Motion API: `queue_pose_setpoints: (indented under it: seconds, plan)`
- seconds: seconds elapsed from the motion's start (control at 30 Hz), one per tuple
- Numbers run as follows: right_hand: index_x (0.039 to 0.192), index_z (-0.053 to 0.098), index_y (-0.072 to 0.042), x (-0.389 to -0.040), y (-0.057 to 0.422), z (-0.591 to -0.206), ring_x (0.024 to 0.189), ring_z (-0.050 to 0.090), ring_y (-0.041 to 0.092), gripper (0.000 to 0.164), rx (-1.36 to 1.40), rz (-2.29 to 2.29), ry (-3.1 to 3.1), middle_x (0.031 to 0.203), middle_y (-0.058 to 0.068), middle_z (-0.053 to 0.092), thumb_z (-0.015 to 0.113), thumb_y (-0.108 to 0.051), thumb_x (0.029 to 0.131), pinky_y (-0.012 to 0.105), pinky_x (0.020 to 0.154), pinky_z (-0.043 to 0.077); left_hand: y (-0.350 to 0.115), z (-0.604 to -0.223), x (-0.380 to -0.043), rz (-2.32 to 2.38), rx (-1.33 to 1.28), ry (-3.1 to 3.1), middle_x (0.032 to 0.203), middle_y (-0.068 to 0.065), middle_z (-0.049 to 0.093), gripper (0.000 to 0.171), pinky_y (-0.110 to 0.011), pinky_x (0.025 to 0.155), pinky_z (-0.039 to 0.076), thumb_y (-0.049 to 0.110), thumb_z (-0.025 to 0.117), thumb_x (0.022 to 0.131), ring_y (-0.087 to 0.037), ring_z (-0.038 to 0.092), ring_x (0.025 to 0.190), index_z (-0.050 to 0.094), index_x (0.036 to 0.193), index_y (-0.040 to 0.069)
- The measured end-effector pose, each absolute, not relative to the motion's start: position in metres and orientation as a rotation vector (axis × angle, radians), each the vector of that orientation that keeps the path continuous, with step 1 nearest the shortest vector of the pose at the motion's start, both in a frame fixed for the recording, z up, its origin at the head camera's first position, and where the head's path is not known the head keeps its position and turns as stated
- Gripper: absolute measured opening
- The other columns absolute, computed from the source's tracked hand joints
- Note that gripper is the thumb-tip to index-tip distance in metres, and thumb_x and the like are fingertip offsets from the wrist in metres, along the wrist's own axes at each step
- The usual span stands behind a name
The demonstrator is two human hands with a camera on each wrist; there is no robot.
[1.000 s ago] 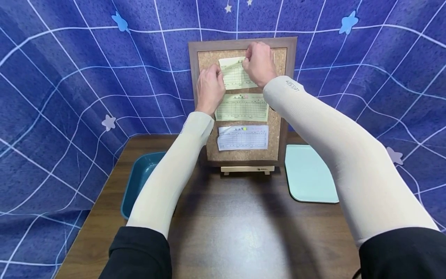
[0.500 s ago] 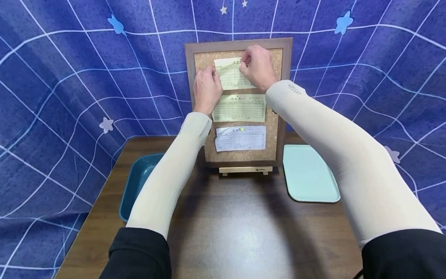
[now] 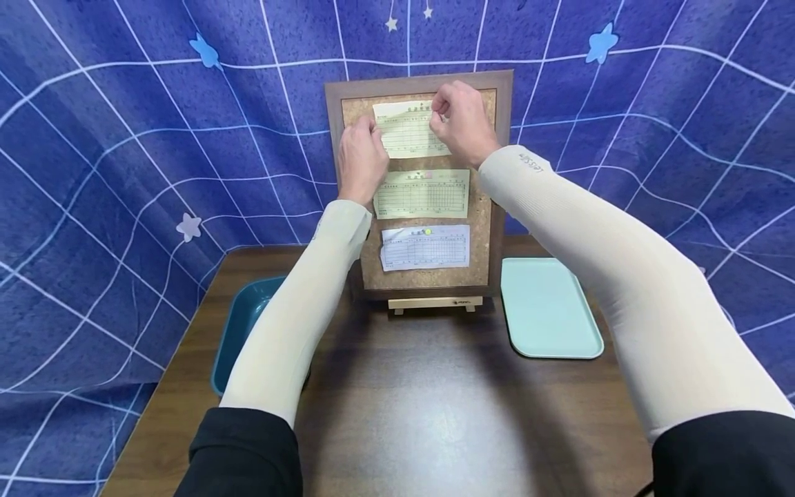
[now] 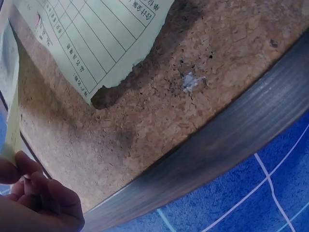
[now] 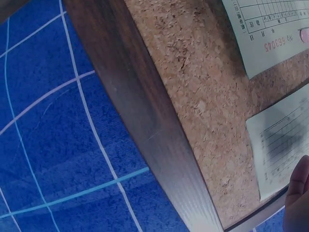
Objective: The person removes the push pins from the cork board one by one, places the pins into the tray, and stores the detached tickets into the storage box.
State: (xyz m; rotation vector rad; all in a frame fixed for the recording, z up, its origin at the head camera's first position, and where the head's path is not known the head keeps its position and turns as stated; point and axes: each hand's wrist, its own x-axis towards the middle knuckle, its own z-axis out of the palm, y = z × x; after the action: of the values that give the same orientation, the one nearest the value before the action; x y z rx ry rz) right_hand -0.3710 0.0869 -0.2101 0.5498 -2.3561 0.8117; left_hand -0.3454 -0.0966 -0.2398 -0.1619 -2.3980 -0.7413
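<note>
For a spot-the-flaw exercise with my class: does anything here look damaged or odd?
Yes. In the left wrist view, the middle slip has a ragged, torn-looking edge rather than a clean one. Beside it, a pale scuff marks the cork board, standing out against the brown.

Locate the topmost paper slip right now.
In the head view, the topmost slip is near the top of the corkboard, with the left hand at its left edge and the right hand over its right side, just above the middle slip.
</note>
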Motion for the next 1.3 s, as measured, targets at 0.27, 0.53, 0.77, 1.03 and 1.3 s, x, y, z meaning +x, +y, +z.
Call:
queue_pose_setpoints:
  seconds: [0.27,0.53,0.77,1.03,1.3]
  plan:
    - [0.088,0.063,0.000,-0.369,0.098,-0.203,0.086,0.054,0.017,0.008,0.558,0.767,-2.301,0.091,0.008,0.059,0.057,-0.004,0.084,0.026,0.080,0.042,-0.104,-0.237,-0.342,-0.758,-0.101,-2.410,0.101,-0.008,0.060,0.024,-0.036,0.082,0.042,0.022,0.039,0.101,-0.024,0.053,0.096,0.056,0.111,0.007]
    - [0.087,0.063,0.001,-0.366,0.112,-0.199,0.085,0.054,0.018,0.009,0.574,0.722,-2.290,0.089,0.009,0.059,0.056,-0.004,0.083,0.028,0.079,0.042,-0.120,-0.233,-0.340,-0.750,-0.121,-2.362,0.100,-0.012,0.061,0.022,-0.039,0.080,0.041,0.020,0.044,0.099,-0.028,0.053,0.094,0.058,0.109,0.006]
    - [0.088,0.064,0.001,-0.361,0.123,-0.196,0.083,0.053,0.018,0.011,0.575,0.695,-2.287,0.088,0.009,0.058,0.056,-0.005,0.083,0.029,0.079,0.042,-0.129,-0.231,-0.338,-0.754,-0.117,-2.337,0.102,-0.013,0.062,0.022,-0.040,0.082,0.041,0.019,0.045,0.099,-0.029,0.054,0.096,0.058,0.109,0.004]
    - [0.087,0.063,0.003,-0.361,0.133,-0.193,0.082,0.051,0.020,0.011,0.571,0.675,-2.273,0.086,0.010,0.057,0.056,-0.003,0.082,0.031,0.078,0.040,-0.143,-0.231,-0.334,-0.765,-0.111,-2.321,0.102,-0.012,0.063,0.025,-0.039,0.084,0.040,0.019,0.043,0.099,-0.029,0.055,0.097,0.058,0.110,0.003]
    - [0.086,0.063,0.003,-0.357,0.142,-0.193,0.083,0.051,0.022,0.010,0.562,0.636,-2.283,0.086,0.011,0.057,0.055,-0.003,0.082,0.033,0.079,0.040,-0.163,-0.234,-0.330,-0.773,-0.135,-2.282,0.099,-0.013,0.063,0.025,-0.039,0.084,0.040,0.017,0.043,0.099,-0.030,0.055,0.095,0.059,0.107,0.001]
